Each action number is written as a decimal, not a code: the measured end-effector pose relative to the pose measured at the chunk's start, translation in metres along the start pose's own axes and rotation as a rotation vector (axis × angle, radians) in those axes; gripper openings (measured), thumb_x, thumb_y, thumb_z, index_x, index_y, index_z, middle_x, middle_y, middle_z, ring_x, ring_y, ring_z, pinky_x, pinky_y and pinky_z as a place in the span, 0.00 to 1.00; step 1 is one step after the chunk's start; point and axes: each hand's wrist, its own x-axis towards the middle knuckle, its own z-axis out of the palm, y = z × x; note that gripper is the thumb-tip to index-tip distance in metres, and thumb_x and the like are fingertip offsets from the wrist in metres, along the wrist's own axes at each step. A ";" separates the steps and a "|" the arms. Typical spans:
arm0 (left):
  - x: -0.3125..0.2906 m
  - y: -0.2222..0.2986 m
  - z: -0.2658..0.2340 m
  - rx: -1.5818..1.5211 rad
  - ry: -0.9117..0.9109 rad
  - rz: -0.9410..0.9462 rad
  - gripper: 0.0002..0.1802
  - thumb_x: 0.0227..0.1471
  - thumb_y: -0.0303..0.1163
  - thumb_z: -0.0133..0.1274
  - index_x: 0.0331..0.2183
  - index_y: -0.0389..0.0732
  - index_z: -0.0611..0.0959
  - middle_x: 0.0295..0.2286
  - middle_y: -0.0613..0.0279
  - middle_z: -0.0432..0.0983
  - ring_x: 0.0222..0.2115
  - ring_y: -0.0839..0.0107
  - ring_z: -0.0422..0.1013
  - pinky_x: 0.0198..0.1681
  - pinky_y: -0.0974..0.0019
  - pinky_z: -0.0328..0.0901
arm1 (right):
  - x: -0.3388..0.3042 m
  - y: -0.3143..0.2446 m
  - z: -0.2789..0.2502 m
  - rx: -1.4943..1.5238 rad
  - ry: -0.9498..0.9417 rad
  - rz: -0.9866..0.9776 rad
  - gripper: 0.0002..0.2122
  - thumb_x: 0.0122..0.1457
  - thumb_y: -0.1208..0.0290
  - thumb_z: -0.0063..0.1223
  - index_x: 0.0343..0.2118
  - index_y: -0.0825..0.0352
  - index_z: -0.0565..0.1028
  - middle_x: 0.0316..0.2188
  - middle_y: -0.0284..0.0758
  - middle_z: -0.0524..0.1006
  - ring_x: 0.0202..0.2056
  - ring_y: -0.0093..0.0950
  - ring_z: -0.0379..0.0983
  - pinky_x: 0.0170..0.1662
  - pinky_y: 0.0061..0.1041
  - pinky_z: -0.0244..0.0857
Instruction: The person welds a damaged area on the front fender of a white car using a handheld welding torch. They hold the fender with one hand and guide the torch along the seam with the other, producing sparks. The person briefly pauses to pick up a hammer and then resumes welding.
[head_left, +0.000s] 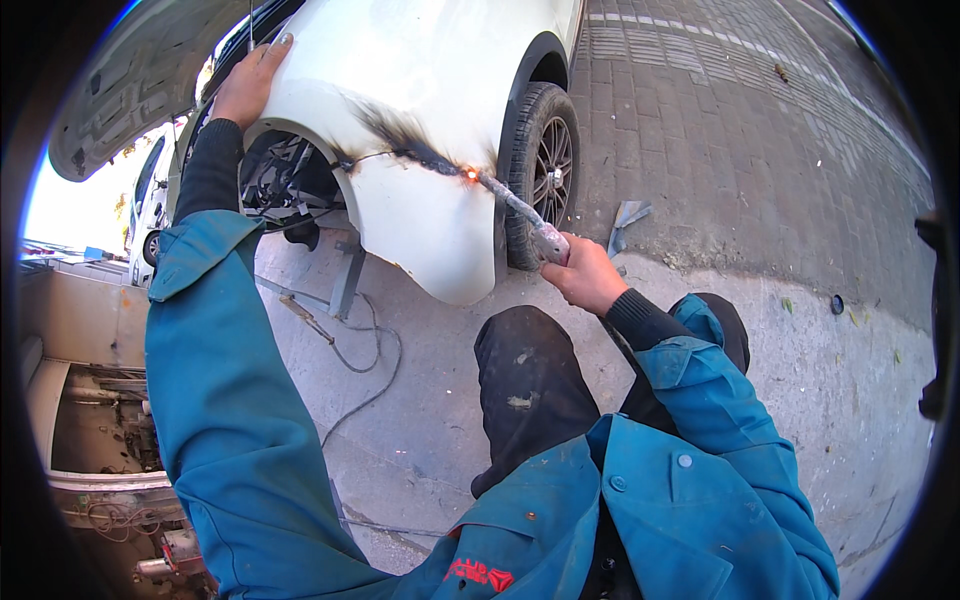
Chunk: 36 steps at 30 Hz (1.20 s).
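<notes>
My right hand is closed round the handle of a cutting torch, whose tip glows orange against a white car fender. A sooty black burn line runs across the panel from the wheel arch side to the glowing tip. A thin dark slit shows at the line's left end. At the fender's upper edge, beside the raised hood, my left hand grips the panel. Some of its fingers are hidden behind the edge.
The raised hood hangs at upper left. Behind the fender stands a wheel. A hose with a metal fitting loops across the concrete. A bent metal scrap lies near the wheel. Open car bodywork stands at lower left.
</notes>
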 end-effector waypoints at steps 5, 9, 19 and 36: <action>0.002 -0.002 -0.001 -0.001 -0.018 0.000 0.44 0.67 0.72 0.39 0.59 0.43 0.83 0.51 0.40 0.82 0.54 0.45 0.77 0.63 0.52 0.63 | -0.002 -0.003 0.000 -0.006 -0.001 0.006 0.15 0.58 0.67 0.63 0.42 0.73 0.78 0.33 0.50 0.83 0.37 0.45 0.83 0.44 0.40 0.75; 0.004 -0.006 -0.002 0.013 -0.013 0.027 0.44 0.67 0.71 0.39 0.59 0.42 0.82 0.51 0.39 0.82 0.54 0.44 0.77 0.63 0.51 0.63 | -0.001 -0.002 0.000 -0.022 0.011 -0.011 0.15 0.57 0.66 0.63 0.41 0.73 0.78 0.33 0.50 0.83 0.37 0.46 0.83 0.45 0.40 0.75; 0.007 -0.010 -0.001 -0.019 -0.038 0.025 0.45 0.67 0.72 0.39 0.59 0.42 0.82 0.51 0.40 0.82 0.54 0.44 0.77 0.63 0.51 0.63 | -0.002 0.001 0.001 0.011 0.000 -0.030 0.18 0.58 0.67 0.62 0.48 0.73 0.79 0.35 0.50 0.84 0.40 0.46 0.84 0.47 0.40 0.75; 0.007 -0.013 0.002 0.008 0.002 0.047 0.44 0.67 0.71 0.38 0.59 0.42 0.82 0.51 0.40 0.82 0.53 0.45 0.77 0.63 0.51 0.63 | -0.001 -0.001 0.000 -0.024 0.011 -0.012 0.16 0.57 0.66 0.63 0.43 0.74 0.78 0.33 0.51 0.83 0.38 0.47 0.83 0.45 0.41 0.75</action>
